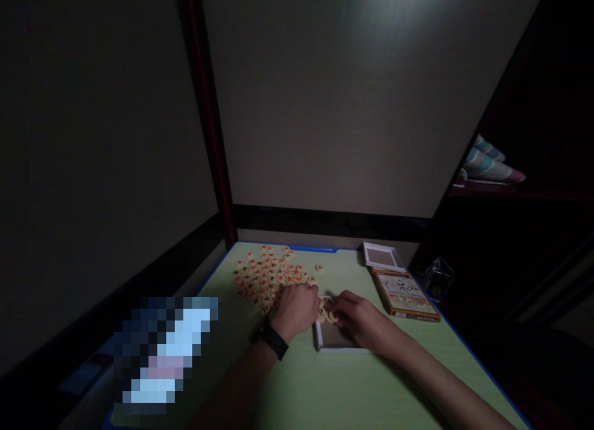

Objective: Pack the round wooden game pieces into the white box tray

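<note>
Several round pale game pieces (266, 275) with red and dark marks lie spread on the green table (301, 380). A shallow white box tray (338, 342) sits in front of them. My left hand (297, 309), with a dark watch on the wrist, is curled over pieces at the tray's far left corner. My right hand (359, 315) is curled beside it over the tray's far edge, fingers pinched on a few pieces (328, 309) between the two hands.
An orange-edged box lid with printed art (406, 294) lies to the right, with a white empty tray (383, 255) behind it. A blurred-out patch (164, 349) covers the table's left edge. A striped cloth (489, 164) rests on a dark shelf at right.
</note>
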A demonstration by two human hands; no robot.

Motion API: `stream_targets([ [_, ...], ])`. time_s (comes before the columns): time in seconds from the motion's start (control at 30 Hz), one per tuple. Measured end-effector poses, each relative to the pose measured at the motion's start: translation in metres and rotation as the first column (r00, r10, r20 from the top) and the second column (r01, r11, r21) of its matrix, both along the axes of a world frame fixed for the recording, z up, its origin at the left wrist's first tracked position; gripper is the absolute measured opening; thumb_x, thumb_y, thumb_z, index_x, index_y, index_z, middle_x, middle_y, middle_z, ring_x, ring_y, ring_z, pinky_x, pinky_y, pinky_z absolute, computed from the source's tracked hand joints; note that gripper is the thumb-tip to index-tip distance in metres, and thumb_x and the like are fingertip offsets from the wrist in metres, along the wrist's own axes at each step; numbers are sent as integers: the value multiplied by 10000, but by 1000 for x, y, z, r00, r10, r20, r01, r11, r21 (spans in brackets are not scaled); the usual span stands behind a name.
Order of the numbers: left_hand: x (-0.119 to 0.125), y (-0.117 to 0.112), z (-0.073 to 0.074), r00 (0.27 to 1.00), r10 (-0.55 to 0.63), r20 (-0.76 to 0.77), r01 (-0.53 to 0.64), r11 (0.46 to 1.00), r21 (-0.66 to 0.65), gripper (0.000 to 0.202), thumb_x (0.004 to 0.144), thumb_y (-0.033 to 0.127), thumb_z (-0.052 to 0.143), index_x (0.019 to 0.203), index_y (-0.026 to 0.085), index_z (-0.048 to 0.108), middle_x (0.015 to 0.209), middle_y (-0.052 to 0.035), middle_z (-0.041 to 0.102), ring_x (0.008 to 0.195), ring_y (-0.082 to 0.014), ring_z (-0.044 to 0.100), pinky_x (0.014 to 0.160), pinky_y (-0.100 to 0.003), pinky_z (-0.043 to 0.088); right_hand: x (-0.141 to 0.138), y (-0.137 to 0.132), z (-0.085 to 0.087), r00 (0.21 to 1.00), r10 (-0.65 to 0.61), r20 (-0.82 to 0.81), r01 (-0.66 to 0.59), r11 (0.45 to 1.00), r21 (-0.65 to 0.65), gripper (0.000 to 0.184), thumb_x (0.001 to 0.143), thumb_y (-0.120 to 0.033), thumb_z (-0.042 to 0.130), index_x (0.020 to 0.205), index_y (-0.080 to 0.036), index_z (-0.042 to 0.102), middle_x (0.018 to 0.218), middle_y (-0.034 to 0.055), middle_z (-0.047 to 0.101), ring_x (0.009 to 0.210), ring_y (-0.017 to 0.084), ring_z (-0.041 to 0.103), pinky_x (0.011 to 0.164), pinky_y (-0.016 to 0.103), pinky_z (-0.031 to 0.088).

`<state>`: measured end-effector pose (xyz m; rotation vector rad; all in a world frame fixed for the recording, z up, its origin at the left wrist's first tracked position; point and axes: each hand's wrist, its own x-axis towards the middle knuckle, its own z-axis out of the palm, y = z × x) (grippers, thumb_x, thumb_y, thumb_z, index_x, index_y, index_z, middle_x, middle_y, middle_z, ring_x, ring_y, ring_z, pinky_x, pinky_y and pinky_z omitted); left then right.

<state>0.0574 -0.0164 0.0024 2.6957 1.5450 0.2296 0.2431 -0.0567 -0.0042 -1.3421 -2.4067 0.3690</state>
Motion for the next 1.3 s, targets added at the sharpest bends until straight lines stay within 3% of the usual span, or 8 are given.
stream_targets([
  [0.13, 0, 0, 0, 1000, 11, -1, -11, 1000, -9, 302, 963, 239, 379, 982, 174, 673, 987, -117, 730, 909, -228, 705, 811, -338, 533, 0, 0, -2, 1000, -4, -10, 4, 1000, 3, 356, 746, 24, 539, 1014, -187, 644, 980, 64, 612, 870, 181, 613, 777, 258, 472],
  [0.37, 1, 0, 0, 1000, 0, 1, 0, 1000, 5, 304, 964, 234, 381, 968, 160, 676, 952, -132, 731, 888, -250, 710, 788, -361, 540, -2, 0, -7, 997, -31, -67, 33, 999, 25, 215, 802, -27, 551, 941, -185, 596, 961, 59, 579, 812, 170, 595, 724, 257, 471],
  [0.87, 0, -1, 1, 1000, 16, 8, -16, 1000, -1, 294, 957, 234, 386, 988, 174, 672, 952, -129, 728, 913, -246, 703, 818, -349, 525, -1, 1, -7, 996, -26, -80, 27, 999, 20, 192, 813, -43, 556, 932, -192, 579, 958, 54, 570, 828, 175, 603, 743, 269, 476],
  [1.1, -17, 18, 9, 981, 158, 117, -164, 985, 48, 273, 945, 193, 393, 1136, 218, 586, 999, -75, 732, 926, -222, 699, 813, -318, 508, 8, 2, 10, 993, -66, -96, 66, 998, 3, 295, 724, 4, 580, 953, -181, 607, 966, 53, 586, 794, 160, 607, 702, 260, 465],
  [1.3, -36, 34, 9, 937, 318, 143, -328, 943, 60, 257, 931, 185, 406, 1107, 186, 594, 1088, -96, 700, 969, -216, 676, 833, -307, 503, 23, 11, 12, 988, -82, -130, 93, 992, 87, 281, 726, 16, 534, 906, -176, 630, 911, 51, 603, 757, 160, 607, 672, 256, 463],
])
